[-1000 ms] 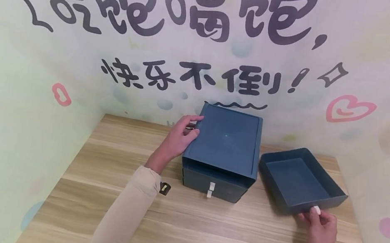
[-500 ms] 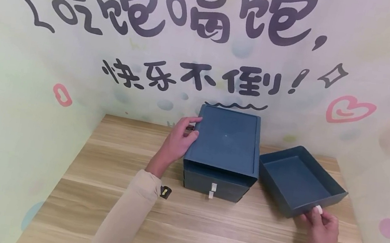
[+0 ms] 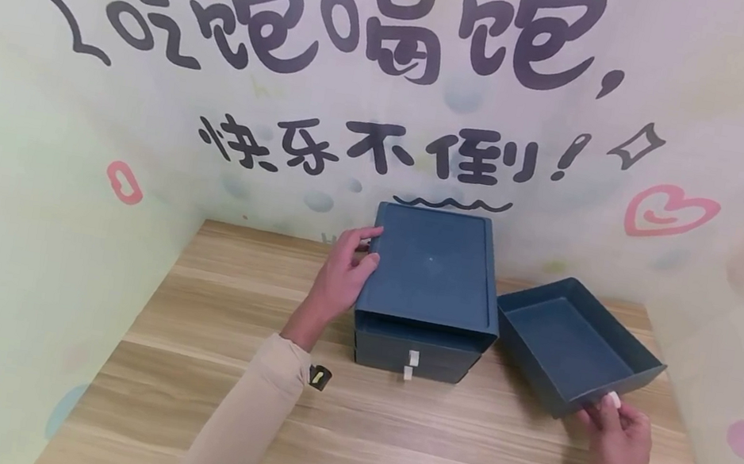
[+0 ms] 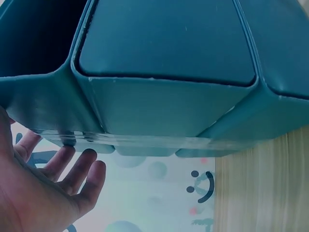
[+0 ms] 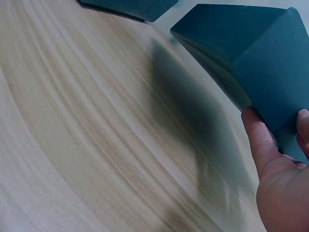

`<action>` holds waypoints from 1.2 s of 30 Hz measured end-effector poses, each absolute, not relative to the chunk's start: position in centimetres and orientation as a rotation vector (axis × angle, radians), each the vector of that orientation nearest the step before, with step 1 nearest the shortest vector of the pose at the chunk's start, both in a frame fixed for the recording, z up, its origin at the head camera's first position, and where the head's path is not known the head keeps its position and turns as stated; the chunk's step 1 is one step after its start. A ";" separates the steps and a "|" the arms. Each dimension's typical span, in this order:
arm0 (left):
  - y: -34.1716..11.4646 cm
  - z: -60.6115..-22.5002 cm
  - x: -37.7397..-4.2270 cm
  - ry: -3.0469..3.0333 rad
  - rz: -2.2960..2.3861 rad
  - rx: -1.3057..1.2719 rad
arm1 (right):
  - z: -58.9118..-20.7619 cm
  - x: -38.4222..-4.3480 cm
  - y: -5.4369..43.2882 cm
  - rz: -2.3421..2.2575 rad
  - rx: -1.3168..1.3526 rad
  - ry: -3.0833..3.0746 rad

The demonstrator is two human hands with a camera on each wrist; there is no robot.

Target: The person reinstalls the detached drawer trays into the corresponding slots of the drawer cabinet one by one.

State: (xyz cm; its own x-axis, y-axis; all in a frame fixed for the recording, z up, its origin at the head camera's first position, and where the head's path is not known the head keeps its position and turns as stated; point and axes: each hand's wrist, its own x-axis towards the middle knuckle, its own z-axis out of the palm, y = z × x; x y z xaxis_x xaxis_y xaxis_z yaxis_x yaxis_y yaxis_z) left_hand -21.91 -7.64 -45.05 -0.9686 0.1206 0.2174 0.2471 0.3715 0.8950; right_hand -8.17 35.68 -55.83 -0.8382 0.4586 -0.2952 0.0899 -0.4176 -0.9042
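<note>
A blue drawer cabinet [image 3: 431, 269] stands near the back wall, its top slot without a drawer. Two lower drawers [image 3: 383, 352] with white pull tabs sit inside it. My left hand [image 3: 340, 271] touches the cabinet's left side, thumb and index finger at the top edge. Its fingers [image 4: 87, 181] are extended along that side in the left wrist view. To the right, my right hand [image 3: 620, 454] grips a blue drawer [image 3: 568, 341] by its front, thumb at the white tab [image 3: 613, 399]. In the right wrist view the drawer [image 5: 270, 63] is tilted above the table, casting a shadow.
The wood-grain table [image 3: 425, 456] meets the printed wall [image 3: 327, 145] behind the cabinet and side walls left and right. The held drawer's back left corner is right by the cabinet's right side. Black straps [image 3: 319, 377] are on both wrists.
The cabinet has turned slightly counterclockwise, its front edge shifting right and its back edge left, with my left hand against it. The held drawer has barely moved.
</note>
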 end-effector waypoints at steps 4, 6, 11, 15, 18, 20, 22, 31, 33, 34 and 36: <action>-7.5 -45.3 -21.7 -2.488 -1.680 -0.308 | -56.0 -8.1 35.8 2.389 -0.710 -1.502; -7.4 -45.4 -21.6 -2.480 -1.684 -0.299 | -56.0 -8.2 35.8 2.401 -0.685 -1.474; -7.2 -45.2 -21.3 -2.476 -1.670 -0.272 | -55.9 -8.1 35.9 2.420 -0.633 -1.435; -6.9 -45.1 -21.0 -2.470 -1.659 -0.238 | -56.0 -8.1 36.0 2.463 -0.576 -1.364; -6.8 -45.1 -20.8 -2.464 -1.646 -0.217 | -56.1 -8.2 36.0 2.502 -0.511 -1.291; -6.7 -45.1 -20.7 -2.460 -1.638 -0.206 | -56.0 -8.2 35.9 2.525 -0.469 -1.243; -6.6 -45.1 -20.6 -2.456 -1.628 -0.191 | -56.0 -8.2 36.0 2.536 -0.436 -1.217; -6.2 -44.9 -20.1 -2.469 -1.557 -0.112 | -55.6 -8.3 36.2 2.571 -0.280 -1.080; -6.2 -44.9 -20.0 -2.462 -1.572 -0.108 | -55.4 -8.4 36.2 2.582 -0.227 -1.045; -6.3 -44.8 -20.0 -2.457 -1.582 -0.110 | -55.4 -8.5 36.2 2.584 -0.203 -1.038; -6.3 -44.8 -20.1 -2.443 -1.599 -0.122 | -55.2 -8.6 36.2 2.582 -0.171 -1.041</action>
